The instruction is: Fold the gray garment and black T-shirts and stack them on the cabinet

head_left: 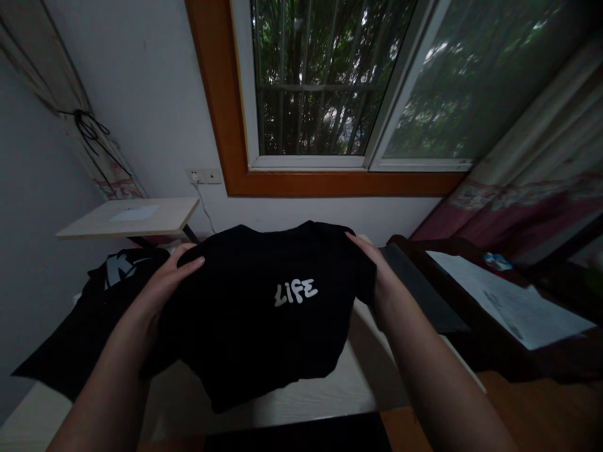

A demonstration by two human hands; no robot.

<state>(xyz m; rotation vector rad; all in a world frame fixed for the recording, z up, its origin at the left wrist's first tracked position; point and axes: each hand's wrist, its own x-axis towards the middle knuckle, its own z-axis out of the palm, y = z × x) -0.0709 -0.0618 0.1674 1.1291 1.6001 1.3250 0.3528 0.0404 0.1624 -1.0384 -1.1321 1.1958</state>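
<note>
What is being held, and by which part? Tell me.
A black T-shirt, held near its shoulders: the left hand grips one side, the right hand the other.

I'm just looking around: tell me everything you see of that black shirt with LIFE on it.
The black shirt looks like soft, matte cloth, with short sleeves and stylised pale lettering reading LIFE, right way up. It is held spread out, neckline at the top, above the pale table. The left hand and right hand grip it near the shoulders. Its lower edge hangs uneven; whether it touches the table is unclear.
</note>
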